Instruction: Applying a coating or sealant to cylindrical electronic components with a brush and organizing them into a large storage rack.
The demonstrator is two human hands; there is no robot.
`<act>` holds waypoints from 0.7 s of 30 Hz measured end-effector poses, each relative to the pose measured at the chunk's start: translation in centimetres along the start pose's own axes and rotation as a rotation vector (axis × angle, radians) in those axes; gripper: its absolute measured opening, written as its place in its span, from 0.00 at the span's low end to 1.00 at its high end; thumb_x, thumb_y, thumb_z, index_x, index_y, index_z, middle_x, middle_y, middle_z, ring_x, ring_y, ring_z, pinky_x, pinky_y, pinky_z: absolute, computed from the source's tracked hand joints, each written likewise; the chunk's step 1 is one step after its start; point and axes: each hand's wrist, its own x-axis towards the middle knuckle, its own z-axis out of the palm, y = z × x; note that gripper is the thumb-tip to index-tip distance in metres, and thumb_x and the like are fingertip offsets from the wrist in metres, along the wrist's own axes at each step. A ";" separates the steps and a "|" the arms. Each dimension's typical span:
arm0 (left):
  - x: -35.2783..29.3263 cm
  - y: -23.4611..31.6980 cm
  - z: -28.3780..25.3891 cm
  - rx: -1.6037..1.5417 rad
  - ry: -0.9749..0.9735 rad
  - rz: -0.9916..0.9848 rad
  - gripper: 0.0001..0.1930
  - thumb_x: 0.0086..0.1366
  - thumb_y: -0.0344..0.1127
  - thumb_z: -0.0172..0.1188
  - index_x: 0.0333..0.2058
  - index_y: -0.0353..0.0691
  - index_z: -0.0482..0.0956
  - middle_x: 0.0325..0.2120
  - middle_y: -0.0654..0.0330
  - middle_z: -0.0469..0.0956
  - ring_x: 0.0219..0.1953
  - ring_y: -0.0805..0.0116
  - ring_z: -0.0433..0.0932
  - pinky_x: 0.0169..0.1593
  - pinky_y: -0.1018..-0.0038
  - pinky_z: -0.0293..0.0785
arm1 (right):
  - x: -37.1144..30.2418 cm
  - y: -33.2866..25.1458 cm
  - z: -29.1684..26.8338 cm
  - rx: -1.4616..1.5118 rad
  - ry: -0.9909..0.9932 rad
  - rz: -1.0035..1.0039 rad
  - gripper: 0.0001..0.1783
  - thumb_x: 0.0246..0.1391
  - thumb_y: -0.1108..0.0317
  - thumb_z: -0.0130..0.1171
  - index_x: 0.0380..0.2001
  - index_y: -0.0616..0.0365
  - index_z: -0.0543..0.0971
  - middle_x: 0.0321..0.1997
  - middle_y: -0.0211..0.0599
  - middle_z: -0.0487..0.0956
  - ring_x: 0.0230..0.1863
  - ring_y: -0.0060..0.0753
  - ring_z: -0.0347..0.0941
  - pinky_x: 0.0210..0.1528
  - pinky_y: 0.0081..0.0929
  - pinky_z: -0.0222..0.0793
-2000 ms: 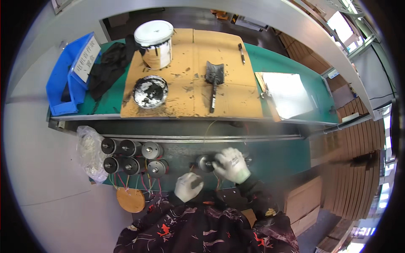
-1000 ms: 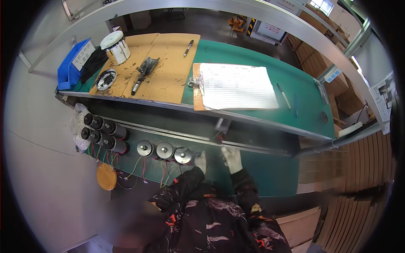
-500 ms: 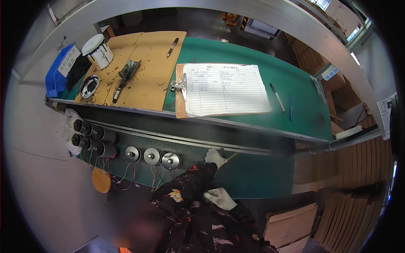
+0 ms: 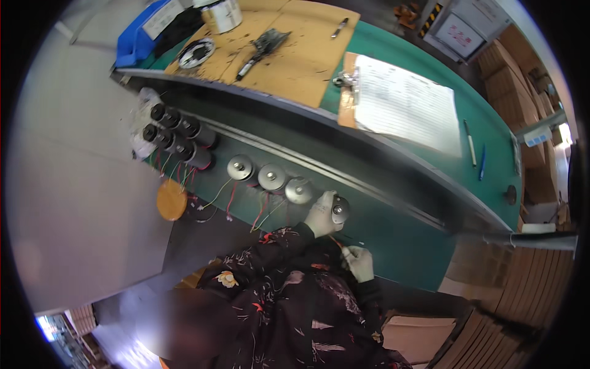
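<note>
My left hand (image 4: 320, 216), in a pale glove, is closed around the side of a small electric motor (image 4: 340, 210) with its silver end face and shaft turned up. Just nearer and to the right, my right hand (image 4: 358, 263), also gloved, has its fingers drawn together. A thin orange strand and a small white tip show by those fingers, but what they grip is unclear. Left of my left hand, three motors stand in a row with silver faces up: the nearest one (image 4: 298, 190), a middle one (image 4: 271, 177) and a far one (image 4: 240, 167). Coloured leads trail from them.
Several black motors (image 4: 184, 147) lie at the left beside clear plastic (image 4: 143, 126). On the raised green shelf are a clipboard (image 4: 348, 107), pens (image 4: 470, 142), and stained cardboard (image 4: 295, 67) with a brush (image 4: 264, 52) and a paint tub (image 4: 222, 15). A round orange stool (image 4: 171, 200) stands below.
The view has swung, shifting the bench within the picture. The motor in my left hand now shows its silver face. My right hand has come closer to the left one, fingers together.
</note>
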 end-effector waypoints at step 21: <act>-6.9 -29.5 -33.2 0.686 0.671 -0.628 0.42 0.46 0.43 0.66 0.59 0.34 0.60 0.53 0.45 0.68 0.56 0.46 0.67 0.58 0.58 0.65 | -0.4 -19.8 19.6 -0.077 -0.042 -0.583 0.18 0.53 0.68 0.61 0.47 0.64 0.77 0.42 0.42 0.80 0.43 0.36 0.78 0.46 0.29 0.73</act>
